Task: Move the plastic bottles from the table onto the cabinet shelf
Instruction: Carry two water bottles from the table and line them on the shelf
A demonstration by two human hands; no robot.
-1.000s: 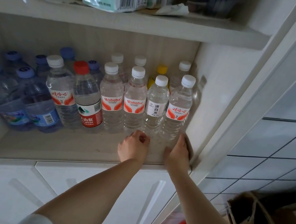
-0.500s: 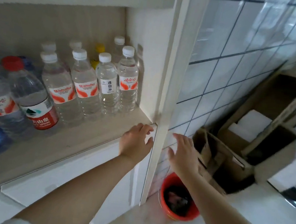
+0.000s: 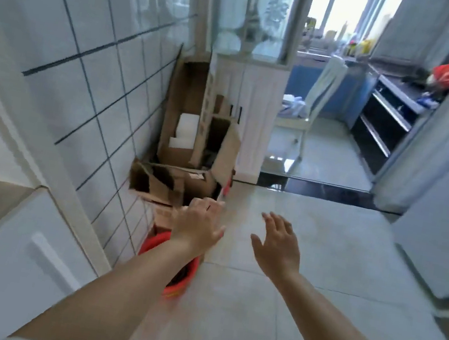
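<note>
My left hand (image 3: 197, 224) and right hand (image 3: 276, 244) are spread and carry nothing. No bottles or worktop are in view; remaining transfers cannot be determined.

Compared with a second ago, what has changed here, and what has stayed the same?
The view has swung right, away from the shelf of bottles, which is now out of sight. The left hand and right hand have left the shelf edge and now reach over the floor near the red bucket and cardboard boxes. Both hands stay empty.
</note>
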